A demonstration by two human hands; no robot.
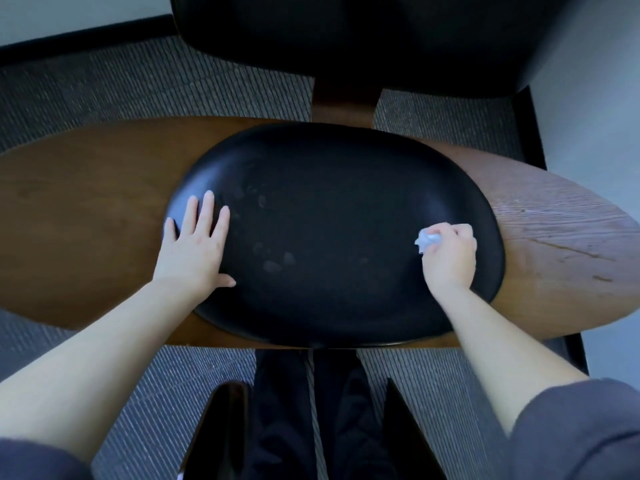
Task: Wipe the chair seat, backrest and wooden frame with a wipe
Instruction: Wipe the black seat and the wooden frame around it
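fingers (207, 211) of my left hand (194, 247) lie straight, spread, at nine o'clock on the seat (329, 188), empty; smudges (273, 265) mid-seat, i think; right hand (450, 256) at three o'clock curls round the balled wipe (426, 239); i'd sweep overlapping strokes leftward.

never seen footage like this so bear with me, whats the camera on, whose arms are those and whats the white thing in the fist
There is no machine here. The one picture comes from a wide-angle camera worn on a person's head, looking down, so the arms are their own. Below them is a chair: a black padded seat set on a broad wooden frame, with the black backrest at the top. The left hand lies flat with straight fingers on the seat's left side. The right hand is curled round a crumpled white wipe, held on the seat's right side. Pale smudges show on the seat between the hands. Grey carpet lies underneath.
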